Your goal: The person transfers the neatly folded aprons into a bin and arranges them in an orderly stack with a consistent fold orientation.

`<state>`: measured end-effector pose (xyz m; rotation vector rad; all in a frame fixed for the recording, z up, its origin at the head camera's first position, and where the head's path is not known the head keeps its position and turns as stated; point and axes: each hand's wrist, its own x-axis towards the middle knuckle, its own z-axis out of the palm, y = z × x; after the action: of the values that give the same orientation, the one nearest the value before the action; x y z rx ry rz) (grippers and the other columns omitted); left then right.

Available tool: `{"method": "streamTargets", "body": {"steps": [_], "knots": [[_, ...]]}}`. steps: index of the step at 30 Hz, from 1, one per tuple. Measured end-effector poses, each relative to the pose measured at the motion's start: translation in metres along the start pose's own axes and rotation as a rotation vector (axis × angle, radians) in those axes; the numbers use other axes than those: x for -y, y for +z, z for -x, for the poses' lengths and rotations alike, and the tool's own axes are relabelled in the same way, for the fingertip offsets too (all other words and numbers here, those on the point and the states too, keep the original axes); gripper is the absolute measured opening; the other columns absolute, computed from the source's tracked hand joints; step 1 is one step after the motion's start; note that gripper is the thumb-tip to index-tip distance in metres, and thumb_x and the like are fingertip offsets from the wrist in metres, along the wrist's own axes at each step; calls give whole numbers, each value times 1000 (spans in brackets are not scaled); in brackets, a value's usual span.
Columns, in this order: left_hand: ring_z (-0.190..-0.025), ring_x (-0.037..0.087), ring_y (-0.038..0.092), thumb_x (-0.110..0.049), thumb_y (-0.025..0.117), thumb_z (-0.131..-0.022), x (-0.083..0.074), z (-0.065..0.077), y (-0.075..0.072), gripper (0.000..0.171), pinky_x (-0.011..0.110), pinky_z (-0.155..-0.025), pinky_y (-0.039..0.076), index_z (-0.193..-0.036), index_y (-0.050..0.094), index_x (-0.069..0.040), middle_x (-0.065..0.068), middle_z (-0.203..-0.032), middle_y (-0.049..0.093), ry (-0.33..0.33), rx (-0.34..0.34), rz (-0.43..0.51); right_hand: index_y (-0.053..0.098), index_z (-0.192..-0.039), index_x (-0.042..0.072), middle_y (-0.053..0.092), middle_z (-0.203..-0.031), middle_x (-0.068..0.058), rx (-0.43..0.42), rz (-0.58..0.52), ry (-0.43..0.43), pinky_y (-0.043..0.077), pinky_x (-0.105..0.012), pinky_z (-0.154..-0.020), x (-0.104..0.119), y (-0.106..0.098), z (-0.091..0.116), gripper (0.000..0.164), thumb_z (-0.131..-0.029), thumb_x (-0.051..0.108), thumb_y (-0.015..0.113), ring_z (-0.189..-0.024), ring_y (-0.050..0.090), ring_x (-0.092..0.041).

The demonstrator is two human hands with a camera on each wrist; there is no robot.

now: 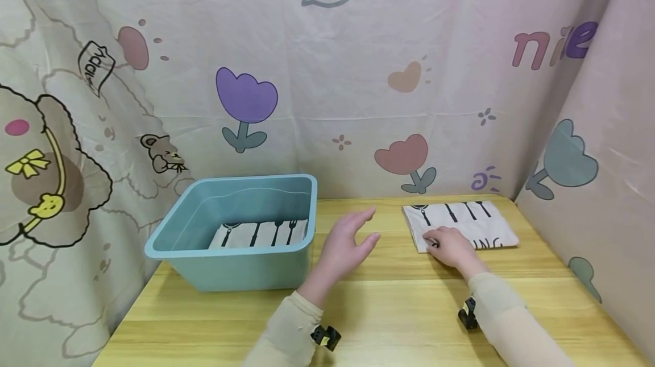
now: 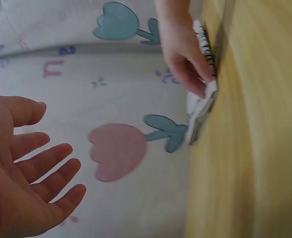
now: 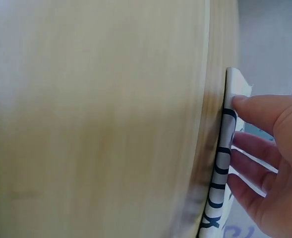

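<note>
A folded white kitchen cloth (image 1: 460,225) printed with dark utensils and lettering lies flat on the wooden table at the right. At its near left corner is my right hand (image 1: 450,246), bent fingers and thumb gripping the fabric. Close up in the right wrist view, the thumb (image 3: 260,109) meets the folded edge (image 3: 222,163) while the fingertips sit on the upper face. My left hand (image 1: 344,244) hovers beside the bin with fingers loosely spread, holding nothing. Inside the blue-green plastic bin (image 1: 235,267) lies another white cloth (image 1: 261,234) with a similar utensil print.
The bin occupies the left part of the wooden table (image 1: 389,310). A printed curtain (image 1: 327,71) with flowers and hearts hangs along the back and both sides. Each sleeved forearm carries a small black wrist camera (image 1: 326,337).
</note>
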<state>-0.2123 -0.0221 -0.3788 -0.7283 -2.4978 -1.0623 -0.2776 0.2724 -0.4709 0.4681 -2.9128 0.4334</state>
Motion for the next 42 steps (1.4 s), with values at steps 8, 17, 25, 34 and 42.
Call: {"method": "streamTargets", "body": {"steps": [8,17,25,34,42], "knots": [[-119,24,59,-24,67,-96,23,-2,21,47,43,-100,47,-140,56,-12,6,-136,60,-213,12,132,72,-111,7,66,-106,-15,6,46,-44,48,-54,-88,27,6,0,27,-85,12,75,-99,61,-39],[-116,32,59,-23,67,-96,47,-5,32,48,45,-95,51,-140,56,-7,13,-131,62,-346,14,228,74,-106,11,64,-95,-7,0,66,-75,52,-49,-80,65,14,0,24,-82,13,78,-91,61,-33],[-112,31,61,-23,68,-95,64,-4,41,47,43,-91,53,-137,58,-6,14,-126,64,-458,-30,281,75,-97,10,62,-84,-4,-32,66,-105,53,-43,-68,102,20,4,16,-81,10,78,-79,59,-27],[-112,31,61,-22,67,-95,73,-3,46,46,44,-92,52,-136,58,-3,15,-123,65,-540,-54,306,75,-91,11,59,-78,-2,-89,53,-200,49,-37,-59,124,28,8,14,-78,7,77,-71,55,-22],[-111,30,61,-20,66,-95,76,-3,53,45,44,-93,51,-137,57,-3,14,-123,65,-593,-56,314,73,-88,11,54,-74,1,-99,51,-283,45,-31,-53,133,29,14,15,-75,7,78,-67,51,-18]]}}
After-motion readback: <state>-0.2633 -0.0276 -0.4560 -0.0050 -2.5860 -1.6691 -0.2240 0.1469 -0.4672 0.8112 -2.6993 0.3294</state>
